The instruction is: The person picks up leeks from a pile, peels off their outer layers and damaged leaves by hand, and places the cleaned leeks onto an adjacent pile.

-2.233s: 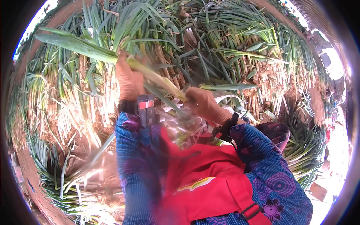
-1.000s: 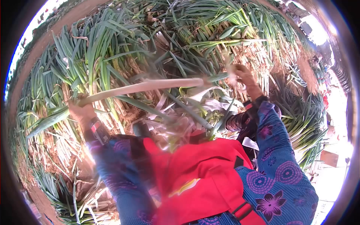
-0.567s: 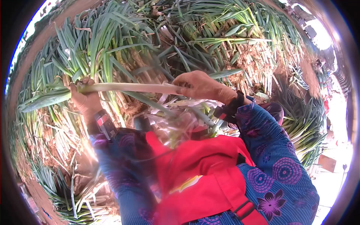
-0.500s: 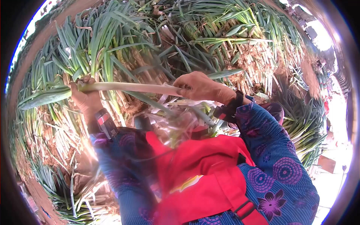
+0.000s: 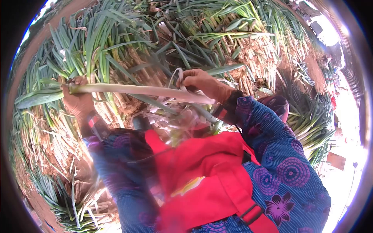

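My left hand [image 5: 79, 101] is closed round a long green onion [image 5: 134, 89] where its white stalk meets the green leaves. The stalk reaches across to the right, and the leaves stick out left of my fist. Above the stalk's right part, my right hand [image 5: 204, 83] pinches a thin pale strip of onion skin [image 5: 176, 73], which loops up from the stalk. The stalk's right end shows below my right hand. Under it lies a heap of pale peeled skins [image 5: 182, 120], partly blurred.
Piles of green onions [image 5: 97, 39] stand ahead and to the left, with another pile [image 5: 248, 50] at the upper right. More onions [image 5: 311, 124] lie at the right. A red apron [image 5: 202, 171] covers my lap. A cardboard piece [image 5: 336, 160] lies at far right.
My right hand has lifted off the stalk's right end, which now shows, and a pale strip of skin has come up with its fingers. My left hand still holds the onion.
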Motion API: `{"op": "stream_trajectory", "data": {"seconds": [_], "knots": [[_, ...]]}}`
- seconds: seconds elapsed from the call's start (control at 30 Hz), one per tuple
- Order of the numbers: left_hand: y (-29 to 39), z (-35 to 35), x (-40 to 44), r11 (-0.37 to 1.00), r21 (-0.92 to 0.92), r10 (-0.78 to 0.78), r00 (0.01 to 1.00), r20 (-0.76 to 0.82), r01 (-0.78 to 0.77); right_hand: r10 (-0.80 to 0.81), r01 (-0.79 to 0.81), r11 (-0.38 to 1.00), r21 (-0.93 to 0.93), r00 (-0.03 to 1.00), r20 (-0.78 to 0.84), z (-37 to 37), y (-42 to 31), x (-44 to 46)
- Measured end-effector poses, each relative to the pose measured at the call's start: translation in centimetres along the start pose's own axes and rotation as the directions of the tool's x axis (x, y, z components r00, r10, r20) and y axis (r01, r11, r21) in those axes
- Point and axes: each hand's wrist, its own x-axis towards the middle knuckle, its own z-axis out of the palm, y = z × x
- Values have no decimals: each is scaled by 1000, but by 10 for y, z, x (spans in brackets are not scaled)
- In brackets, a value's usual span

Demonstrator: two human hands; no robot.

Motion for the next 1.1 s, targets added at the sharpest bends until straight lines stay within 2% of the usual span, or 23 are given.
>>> {"op": "stream_trajectory", "data": {"seconds": [0.07,0.2,0.23,0.33,0.4,0.47,0.5,0.53,0.57,0.6,0.63,0.67,0.7,0.73,0.77,0.8,0.83,0.87,0.93,1.03,1.1], "knots": [[3,-11,5,999,21,27,1000,-12,-27,14,10,911,412,998,-54,-8,18,3],[12,-25,11,998,43,39,997,-73,-36,-139,73,693,718,990,33,-28,29,-6],[14,-30,12,997,56,64,994,-88,-59,-115,81,673,735,993,-4,-37,31,-8],[22,-44,16,996,63,65,994,-87,-60,-199,200,551,810,974,-105,-79,42,-18],[24,-45,14,999,6,53,992,-111,-53,-200,268,510,817,961,-190,-112,43,-36],[27,-49,13,998,-46,35,992,-117,-40,-153,248,582,774,969,-195,-162,56,-56],[31,-58,14,997,-80,-19,995,-99,11,-52,289,675,679,937,-347,-177,60,-64],[28,-61,15,998,-59,18,984,-175,-29,28,301,762,573,869,-493,-187,62,-69],[23,-57,16,997,-30,60,967,-248,-70,11,117,973,198,836,-549,-188,58,-72],[21,-50,16,993,5,110,942,-319,-114,39,-344,873,-345,756,-654,-202,59,-67],[18,-43,14,996,-6,76,922,-381,-85,-199,-214,833,-511,746,-636,-205,76,-58],[9,-32,8,985,129,154,907,-392,-112,-428,-91,742,-665,698,-574,-207,95,-45],[3,-35,10,992,92,119,918,-378,-91,-421,-9,764,-645,751,-509,-162,63,-49],[2,-45,17,1000,6,7,930,-367,-5,-403,86,791,-606,819,-409,-132,48,-44],[-8,-38,14,999,40,24,938,-347,-10,-480,214,733,-646,836,-267,-100,37,-40],[-21,-20,4,987,144,111,933,-343,-64,-493,299,746,-595,848,-193,-68,30,-32],[-27,-15,5,987,148,121,916,-383,-69,-523,291,623,-726,845,-111,-39,16,-32],[-34,-13,5,987,147,125,897,-424,-68,-557,320,534,-783,830,-40,-19,11,-29],[-40,-9,2,986,145,143,881,-451,-86,-701,357,263,-896,709,76,-8,23,-14],[-38,-14,3,981,175,154,872,-464,-80,-723,358,399,-844,689,-49,-15,42,-9],[-36,16,-9,986,154,128,890,-437,-65,-680,388,465,-796,732,-40,-16,36,-15]]}}
